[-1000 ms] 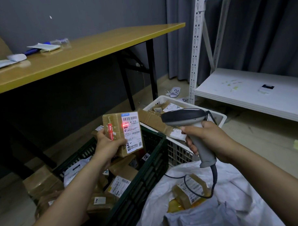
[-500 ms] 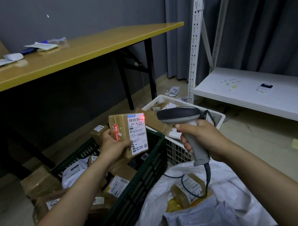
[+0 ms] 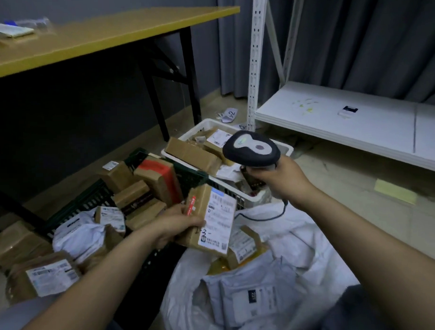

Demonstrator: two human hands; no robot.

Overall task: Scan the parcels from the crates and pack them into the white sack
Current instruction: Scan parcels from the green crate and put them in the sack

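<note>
My left hand (image 3: pixel 171 224) grips a small brown cardboard parcel (image 3: pixel 209 218) with a white shipping label, held just above the open mouth of the white sack (image 3: pixel 298 241). My right hand (image 3: pixel 282 178) holds a grey handheld barcode scanner (image 3: pixel 251 150) by its handle, head tilted down, cable trailing onto the sack. The sack holds a grey poly mailer (image 3: pixel 250 297) and a small taped box (image 3: pixel 244 245). A dark green crate (image 3: pixel 89 196) on the left is full of parcels. A white crate (image 3: pixel 252 200) with more boxes stands behind.
A yellow table (image 3: pixel 103 35) with black legs stands at the back left. White metal shelving (image 3: pixel 353 120) fills the right. Loose boxes (image 3: pixel 14 243) lie on the floor left of the green crate, paper slips (image 3: pixel 229 114) near the shelf post.
My left hand has lowered the parcel from in front of the scanner down over the sack's mouth. The view has tipped downward, and the red scan light no longer shows on the label.
</note>
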